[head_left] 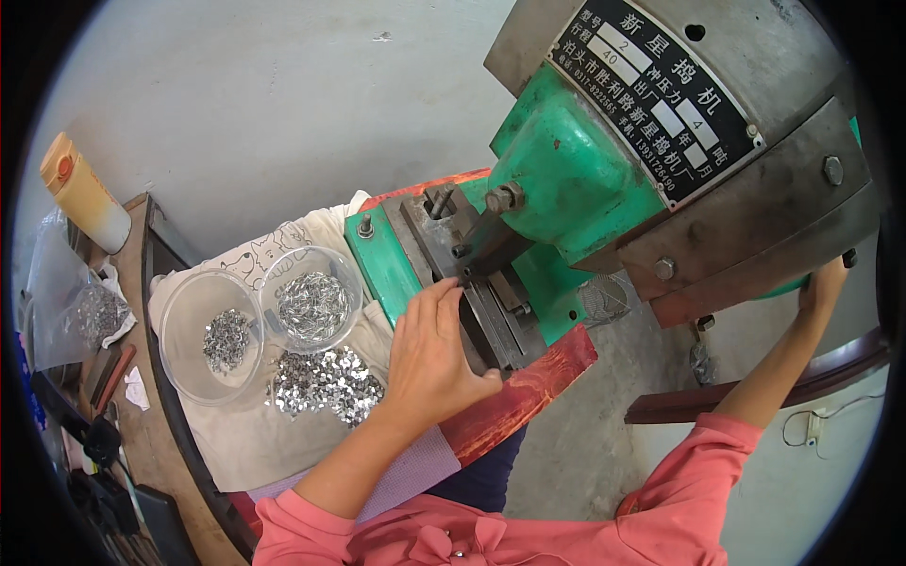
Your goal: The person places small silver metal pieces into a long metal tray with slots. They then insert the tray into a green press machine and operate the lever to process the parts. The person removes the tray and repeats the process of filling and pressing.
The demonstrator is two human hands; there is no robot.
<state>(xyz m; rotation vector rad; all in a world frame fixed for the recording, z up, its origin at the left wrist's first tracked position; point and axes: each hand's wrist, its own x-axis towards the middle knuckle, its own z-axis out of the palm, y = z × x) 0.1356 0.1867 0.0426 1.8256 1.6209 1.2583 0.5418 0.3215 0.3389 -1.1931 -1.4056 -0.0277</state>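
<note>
My left hand (429,354) lies palm down at the green bench press, its fingers stretched toward the die block (486,311) under the dark punch (493,247). The fingertips touch the steel near the punch, and the thumb rests apart from them on the near side. No part shows between thumb and fingers; anything tiny under the fingertips is hidden. At the far right, my right hand (823,285) reaches up beside a green curved part (785,288) of the press. Its fingers are mostly hidden, so I cannot make out its hold.
Left of the press, a clear tub (173,354) and a second clear tub (354,278) hold small metal pieces. A pile of shiny flakes (330,385) lies beside them on the beige cloth (222,443). A yellow bottle (90,203) and tools stand on the wooden table (156,434).
</note>
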